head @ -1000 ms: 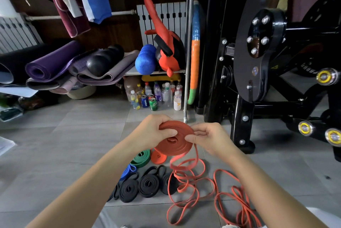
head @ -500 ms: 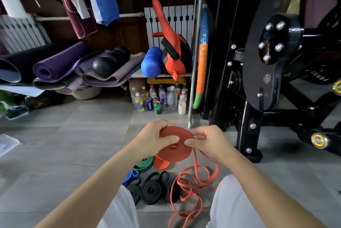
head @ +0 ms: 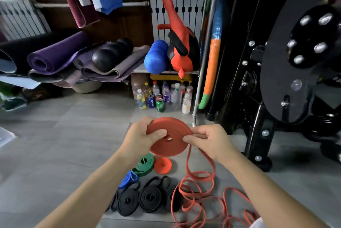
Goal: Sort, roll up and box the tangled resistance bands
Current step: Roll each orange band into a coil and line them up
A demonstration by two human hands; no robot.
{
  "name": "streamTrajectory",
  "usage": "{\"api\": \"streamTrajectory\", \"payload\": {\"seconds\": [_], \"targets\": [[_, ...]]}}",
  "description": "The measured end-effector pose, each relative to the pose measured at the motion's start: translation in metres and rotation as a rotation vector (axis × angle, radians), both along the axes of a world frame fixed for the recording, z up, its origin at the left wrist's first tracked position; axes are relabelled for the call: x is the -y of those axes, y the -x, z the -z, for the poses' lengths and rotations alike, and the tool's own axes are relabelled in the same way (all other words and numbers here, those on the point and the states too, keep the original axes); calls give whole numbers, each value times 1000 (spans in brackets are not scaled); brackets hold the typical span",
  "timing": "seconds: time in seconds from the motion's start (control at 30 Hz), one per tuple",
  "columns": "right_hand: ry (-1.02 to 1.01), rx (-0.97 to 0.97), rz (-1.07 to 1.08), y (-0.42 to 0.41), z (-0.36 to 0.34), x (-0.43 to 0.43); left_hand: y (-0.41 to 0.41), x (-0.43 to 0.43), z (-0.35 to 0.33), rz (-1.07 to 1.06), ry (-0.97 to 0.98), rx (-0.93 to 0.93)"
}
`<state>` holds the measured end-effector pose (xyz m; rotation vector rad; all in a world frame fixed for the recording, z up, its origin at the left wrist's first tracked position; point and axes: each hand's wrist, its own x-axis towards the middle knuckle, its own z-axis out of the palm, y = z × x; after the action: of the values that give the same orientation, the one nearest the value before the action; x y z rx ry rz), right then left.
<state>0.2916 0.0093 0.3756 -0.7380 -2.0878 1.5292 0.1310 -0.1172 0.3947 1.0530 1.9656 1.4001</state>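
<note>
Both the left hand (head: 145,136) and right hand (head: 208,140) pinch the flat orange rubber band coil (head: 170,136), light, springy, best gripped by its rim.

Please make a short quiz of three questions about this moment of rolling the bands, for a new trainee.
1. True or false: the orange coil is held by both hands.
2. Which rolled band lies on the floor right beside the green roll? A) small orange roll B) yellow roll C) white roll
3. Fill in: the loose tail of the orange band hangs down from the coil under the ___ hand.

Key
1. True: the left hand pinches the coil near its centre and the right hand grips its edge.
2. A: the small orange roll.
3. right
</note>
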Motion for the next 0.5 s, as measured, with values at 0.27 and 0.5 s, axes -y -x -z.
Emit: {"api": "streamTrajectory", "payload": {"seconds": [0.27, 0.5], "targets": [[82, -212, 72, 19, -2, 6, 1, -5, 4, -30, -294, 650], [113, -139, 76, 23, -11, 2, -2, -3, 2, -26, -328, 822]]}}
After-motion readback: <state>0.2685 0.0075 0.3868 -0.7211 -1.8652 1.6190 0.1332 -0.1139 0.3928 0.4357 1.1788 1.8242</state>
